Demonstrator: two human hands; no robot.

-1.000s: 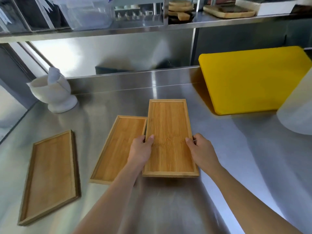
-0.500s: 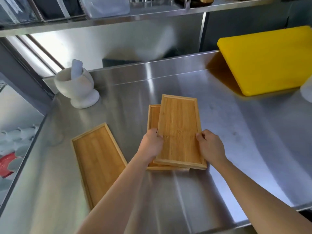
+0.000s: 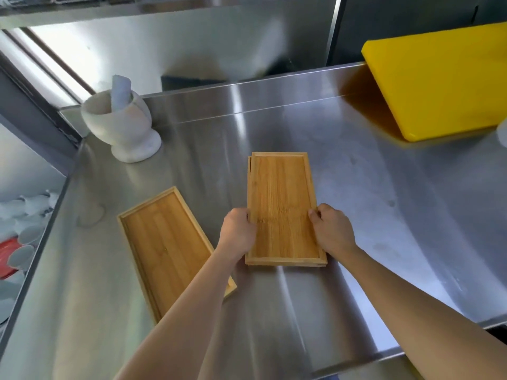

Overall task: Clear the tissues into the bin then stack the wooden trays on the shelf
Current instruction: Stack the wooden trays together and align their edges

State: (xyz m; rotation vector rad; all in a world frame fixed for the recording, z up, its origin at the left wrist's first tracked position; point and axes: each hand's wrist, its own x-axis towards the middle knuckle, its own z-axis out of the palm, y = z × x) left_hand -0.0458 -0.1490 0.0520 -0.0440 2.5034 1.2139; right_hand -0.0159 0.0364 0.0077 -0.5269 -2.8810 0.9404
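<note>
Two wooden trays are stacked at the middle of the steel counter; the top tray (image 3: 282, 198) sits almost squarely on the lower one, whose edge shows only at the left and front. My left hand (image 3: 238, 231) grips the stack's left long side and my right hand (image 3: 330, 231) grips its right long side. A third wooden tray (image 3: 164, 242) lies flat to the left, partly hidden by my left forearm. No tissues or bin are in view.
A white stone mortar with pestle (image 3: 120, 124) stands at the back left. A yellow cutting board (image 3: 441, 80) leans at the back right. The shelf's underside (image 3: 164, 4) runs along the top. The counter's left edge (image 3: 52, 218) drops to crockery below.
The tray I hold has moved left onto the second tray and now lines up with it. The view has tilted down, so the shelf has slid out of sight.
</note>
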